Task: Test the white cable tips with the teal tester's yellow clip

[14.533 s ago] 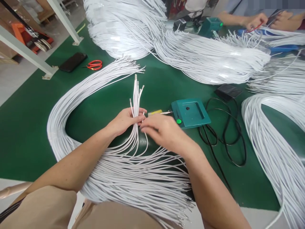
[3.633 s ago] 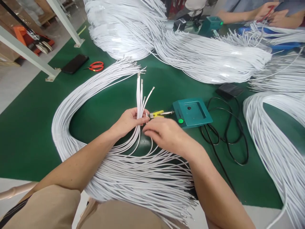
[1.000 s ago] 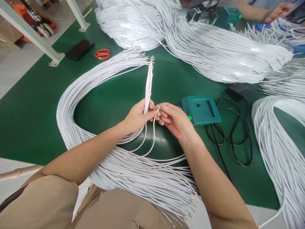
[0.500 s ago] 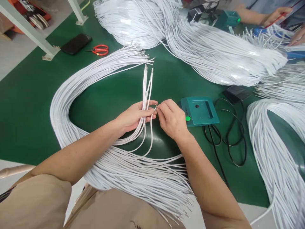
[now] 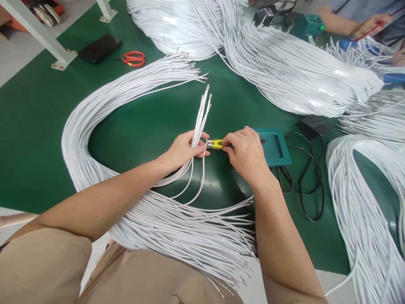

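Note:
Several white cables (image 5: 199, 122) stand up through my left hand (image 5: 186, 148), which is closed around them. One of these cables curves separately, its end pinched at my left fingertips. My right hand (image 5: 243, 150) grips a small yellow cutter-like tool (image 5: 217, 144) with metal jaws. The jaws meet the cable end beside my left fingers; whether they are closed on it I cannot tell. Below both hands spreads a large bundle of white cables (image 5: 186, 236), looping round on the left to a second set of ends near the scissors.
A teal device (image 5: 274, 145) with a recessed tray sits behind my right hand, black cords (image 5: 308, 185) beside it. Red-handled scissors (image 5: 133, 58) and a black phone-like object (image 5: 100, 48) lie far left. More cable bundles (image 5: 294, 67) fill the back. A co-worker's hand (image 5: 371, 26) is at upper right.
My right hand has drawn back to the right from the cable end and now holds the yellow tool against it. The cables in my left hand lean more to the right.

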`<state>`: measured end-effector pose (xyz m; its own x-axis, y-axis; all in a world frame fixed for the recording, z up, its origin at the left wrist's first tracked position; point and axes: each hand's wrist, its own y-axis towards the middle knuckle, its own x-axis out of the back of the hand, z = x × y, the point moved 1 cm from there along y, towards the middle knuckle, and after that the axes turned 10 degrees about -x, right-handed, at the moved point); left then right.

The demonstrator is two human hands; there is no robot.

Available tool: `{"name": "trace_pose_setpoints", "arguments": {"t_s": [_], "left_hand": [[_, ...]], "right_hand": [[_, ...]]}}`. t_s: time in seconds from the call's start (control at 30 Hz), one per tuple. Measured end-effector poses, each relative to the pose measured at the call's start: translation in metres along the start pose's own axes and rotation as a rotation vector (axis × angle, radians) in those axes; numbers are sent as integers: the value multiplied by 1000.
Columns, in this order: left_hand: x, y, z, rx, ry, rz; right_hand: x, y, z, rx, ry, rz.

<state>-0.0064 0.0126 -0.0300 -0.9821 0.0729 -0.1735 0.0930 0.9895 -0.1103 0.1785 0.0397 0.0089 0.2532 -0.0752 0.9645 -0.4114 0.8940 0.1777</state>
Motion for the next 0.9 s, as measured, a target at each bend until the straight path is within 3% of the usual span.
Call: {"name": "trace_pose_setpoints", "arguments": {"t_s": [0.33,0.5,0.6,0.77,0.9], "left_hand": [[-4,1,3,24,111,-69],[-1,1,6,7,116,-63],[3,2,6,4,152,-44],[8,-1,-5,45,167,-48],[9,-3,-14,26,128,-52]], "right_hand": [[0,-2,1,-28,-15,-49],[1,-7,-12,-258,-156,-255],[-4,-9,-21,-348,-223,-236],[-6,-9,-22,-339,-214,-247],[-1,-8,-8,-242,-113,-302]]}}
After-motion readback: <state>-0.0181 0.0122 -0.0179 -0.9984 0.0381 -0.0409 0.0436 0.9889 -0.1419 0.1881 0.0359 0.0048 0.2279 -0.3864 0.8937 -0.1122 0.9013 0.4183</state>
